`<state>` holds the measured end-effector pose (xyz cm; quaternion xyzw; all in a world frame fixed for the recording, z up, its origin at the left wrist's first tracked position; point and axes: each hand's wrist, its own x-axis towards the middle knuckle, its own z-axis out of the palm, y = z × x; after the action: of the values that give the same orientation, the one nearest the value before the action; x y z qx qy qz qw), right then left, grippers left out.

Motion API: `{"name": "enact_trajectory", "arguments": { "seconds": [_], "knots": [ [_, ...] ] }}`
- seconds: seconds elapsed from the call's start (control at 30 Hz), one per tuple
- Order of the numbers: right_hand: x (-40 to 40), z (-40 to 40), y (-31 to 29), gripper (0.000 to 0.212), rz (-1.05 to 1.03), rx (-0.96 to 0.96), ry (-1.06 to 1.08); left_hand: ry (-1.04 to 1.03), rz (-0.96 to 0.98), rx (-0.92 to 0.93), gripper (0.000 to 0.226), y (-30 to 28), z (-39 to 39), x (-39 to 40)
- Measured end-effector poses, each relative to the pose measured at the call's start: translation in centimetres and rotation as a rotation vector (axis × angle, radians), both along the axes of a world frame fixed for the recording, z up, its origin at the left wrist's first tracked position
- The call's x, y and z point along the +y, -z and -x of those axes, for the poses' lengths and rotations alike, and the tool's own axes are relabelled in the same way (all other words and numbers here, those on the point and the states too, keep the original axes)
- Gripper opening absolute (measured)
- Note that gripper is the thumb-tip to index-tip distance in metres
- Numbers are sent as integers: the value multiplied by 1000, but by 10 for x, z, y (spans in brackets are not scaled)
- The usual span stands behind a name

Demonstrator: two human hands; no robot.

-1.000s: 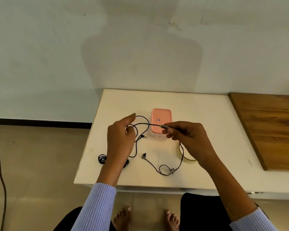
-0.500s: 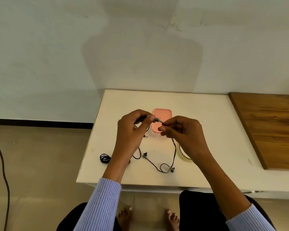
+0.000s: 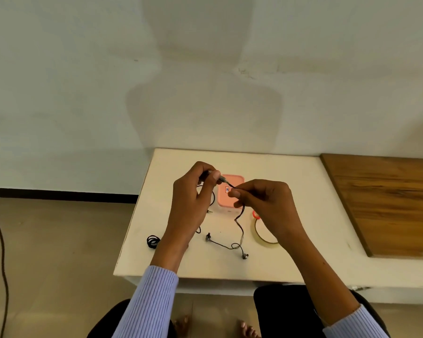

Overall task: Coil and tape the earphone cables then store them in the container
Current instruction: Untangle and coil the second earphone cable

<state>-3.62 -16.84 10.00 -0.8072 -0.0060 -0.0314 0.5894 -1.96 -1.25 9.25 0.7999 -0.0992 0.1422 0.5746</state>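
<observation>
A black earphone cable (image 3: 239, 223) runs between both hands above the white table (image 3: 303, 240). My left hand (image 3: 193, 203) pinches a looped part of it near the in-line piece, with a loop hanging below the fingers. My right hand (image 3: 261, 203) pinches the cable a little to the right, and the rest hangs down to two earbuds (image 3: 244, 256) lying on the table. Behind the hands stands a pink container (image 3: 230, 198) with its lid on. A clear tape roll (image 3: 264, 231) lies under my right wrist. A second, coiled black cable (image 3: 153, 241) rests near the table's left edge.
A wooden board (image 3: 386, 203) covers the right part of the table. A small red item (image 3: 255, 214) lies beside the tape roll. A dark cord (image 3: 0, 252) trails on the floor at left. My bare feet show below the table's front edge.
My hands came together from apart, and my left hand took hold of the cable near the in-line piece. My right hand then slid a little right along the cable, whose trailing end shifted on the table.
</observation>
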Motion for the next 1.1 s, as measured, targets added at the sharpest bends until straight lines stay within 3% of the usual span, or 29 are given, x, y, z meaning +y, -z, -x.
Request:
{"name": "enact_trajectory", "arguments": {
  "seconds": [0.13,0.33,0.6,0.77,0.9,1.03,1.1],
  "knots": [
    [-8,1,-1,10,-77,99,-72,-47,125,58,15,-2,-3,6],
    [-33,4,11,13,0,251,-61,-127,271,175,14,8,-6,18],
    [-49,3,19,16,161,276,-5,-317,469,338,16,20,-10,33],
    [-53,3,20,20,132,254,59,-324,526,427,18,22,-14,37],
    [-44,2,24,20,155,229,118,-225,341,445,16,28,-16,33],
    [-32,-2,24,19,201,199,90,-10,-166,309,45,32,-9,13],
    [-24,-3,23,19,215,174,72,137,-194,225,45,30,-5,0]
  ]
}}
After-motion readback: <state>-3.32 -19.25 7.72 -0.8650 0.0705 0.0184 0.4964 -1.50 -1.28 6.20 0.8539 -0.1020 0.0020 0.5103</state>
